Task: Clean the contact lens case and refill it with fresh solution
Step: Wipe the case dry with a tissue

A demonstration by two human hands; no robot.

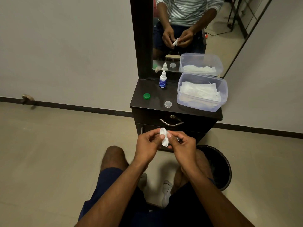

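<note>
Seated person at a dark dressing table, both hands raised in front of the drawers. Far to the left of the fingers and beyond them, a green cap point(146, 96) lies on the tabletop; a solution bottle point(163, 79) stands upright further back, its nozzle bare; a clear cap point(168, 104) lies nearer the table's front edge. The left hand point(146, 145) has its fingers curled round the white lens case point(164, 136), thumb pressed on the case's near side. The case is held tilted, one round cup above the thumbs and the other below, both cups uncapped. The right hand point(182, 145) pinches the case from the other side, thumb tip just beside the left thumb; a bit of white shows under its fingers, possibly a tissue, but this cannot be told. Right of the fingers, a clear tub point(219, 102) of tissues sits on the table, and a dark bin point(224, 169) stands on the floor below the right wrist. Risks, as judged: the small wet case may slip from the two-thumb pinch and drop to the floor or into the bin; a thumb touching a cup's inside would soil it again; the open bottle could tip when reached for.
</note>
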